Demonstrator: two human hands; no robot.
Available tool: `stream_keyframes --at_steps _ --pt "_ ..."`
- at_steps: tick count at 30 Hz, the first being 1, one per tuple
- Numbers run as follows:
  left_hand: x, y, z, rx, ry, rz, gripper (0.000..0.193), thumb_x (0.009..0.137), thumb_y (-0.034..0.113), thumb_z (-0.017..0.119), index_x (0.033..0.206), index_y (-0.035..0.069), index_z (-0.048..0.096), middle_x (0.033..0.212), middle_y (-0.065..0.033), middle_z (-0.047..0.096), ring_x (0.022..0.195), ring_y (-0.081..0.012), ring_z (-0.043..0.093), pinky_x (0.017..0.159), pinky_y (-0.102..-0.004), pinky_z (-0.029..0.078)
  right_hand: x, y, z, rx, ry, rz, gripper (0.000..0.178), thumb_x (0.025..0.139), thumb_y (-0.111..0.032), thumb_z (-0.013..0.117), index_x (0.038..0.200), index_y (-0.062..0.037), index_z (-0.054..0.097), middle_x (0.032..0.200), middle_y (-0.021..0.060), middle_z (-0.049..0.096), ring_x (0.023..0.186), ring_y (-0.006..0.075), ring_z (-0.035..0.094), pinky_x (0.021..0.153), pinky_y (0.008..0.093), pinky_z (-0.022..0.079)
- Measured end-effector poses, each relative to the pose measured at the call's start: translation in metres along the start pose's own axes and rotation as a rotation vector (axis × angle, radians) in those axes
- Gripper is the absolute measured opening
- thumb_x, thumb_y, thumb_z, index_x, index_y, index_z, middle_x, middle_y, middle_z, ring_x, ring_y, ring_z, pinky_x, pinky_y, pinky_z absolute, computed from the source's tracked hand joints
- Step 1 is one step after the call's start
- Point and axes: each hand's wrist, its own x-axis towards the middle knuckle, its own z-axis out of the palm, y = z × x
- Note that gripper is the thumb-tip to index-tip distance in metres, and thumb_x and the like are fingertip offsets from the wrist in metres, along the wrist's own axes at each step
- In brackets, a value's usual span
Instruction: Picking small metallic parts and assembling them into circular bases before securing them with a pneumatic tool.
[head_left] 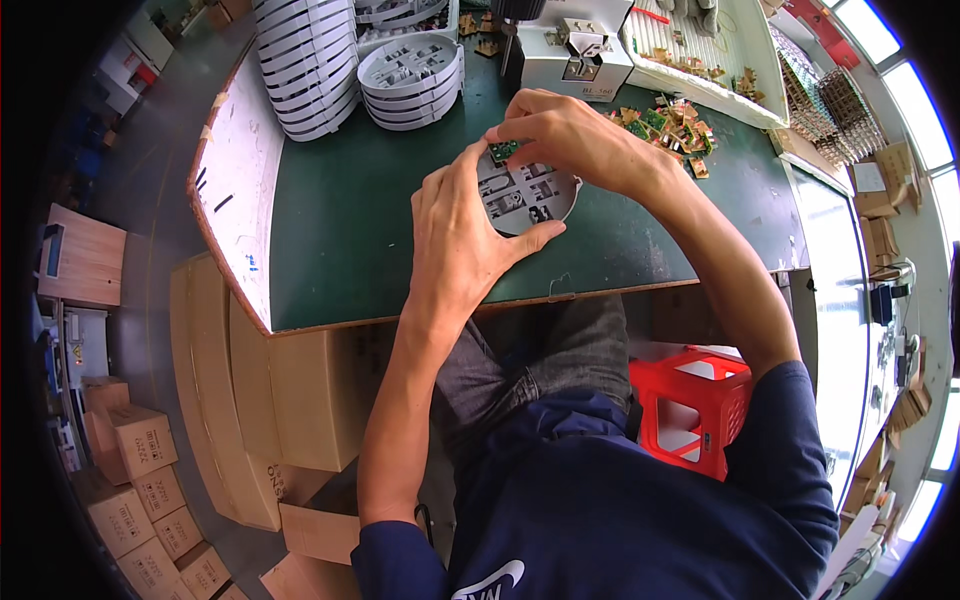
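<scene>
A round grey plastic tray (518, 204) with several moulded recesses and dark parts in them rests near the middle of the green table. My left hand (455, 235) is wrapped round its left side, the thumb along the near rim and the fingers up the far left edge. Over the tray's far side, the fingertips of my right hand (565, 138) close on a small green circuit board (502, 153). That hand covers part of the board and of the tray's far rim. A pile of small circuit boards (672, 130) lies just beyond my right wrist.
Stacked grey trays (412, 85) and a taller stack (305, 75) stand at the far left. A white machine (575, 55) is straight ahead. A white bin (700, 60) holds more boards at the far right. A raised white edge board (238, 180) borders the table's left.
</scene>
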Motion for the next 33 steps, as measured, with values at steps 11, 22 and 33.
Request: stream_keyframes --at_steps 11,22,33 --pt "-0.002 -0.010 -0.002 0.155 -0.043 0.122 0.087 0.071 0.059 0.086 0.127 -0.005 0.064 0.137 -0.0202 0.060 0.118 -0.0360 0.057 0.105 -0.0476 0.043 -0.030 0.001 0.009 0.011 0.159 -0.087 0.035 0.088 -0.004 0.073 0.123 -0.0045 0.071 0.120 0.0147 0.067 0.104 0.0319 0.068 0.088 0.0401 0.059" --pt "-0.001 -0.006 0.007 0.267 -0.007 0.154 0.089 0.077 0.067 0.078 0.127 -0.003 0.059 0.138 -0.0214 0.057 0.120 -0.0356 0.057 0.104 -0.0493 0.041 0.018 -0.004 -0.072 0.569 0.730 0.151 0.076 0.100 -0.042 0.067 0.150 0.0035 0.031 0.136 0.0237 0.051 0.127 0.0227 0.053 0.104 0.0333 0.046" --pt "-0.003 -0.005 0.002 0.220 -0.061 0.130 0.088 0.077 0.065 0.080 0.130 -0.002 0.057 0.140 -0.0185 0.056 0.126 -0.0352 0.055 0.110 -0.0495 0.039 0.062 -0.030 -0.112 1.168 0.891 0.014 0.044 0.098 -0.033 0.073 0.118 0.0015 0.055 0.090 0.0077 0.068 0.071 0.0141 0.066 0.062 0.0280 0.055"
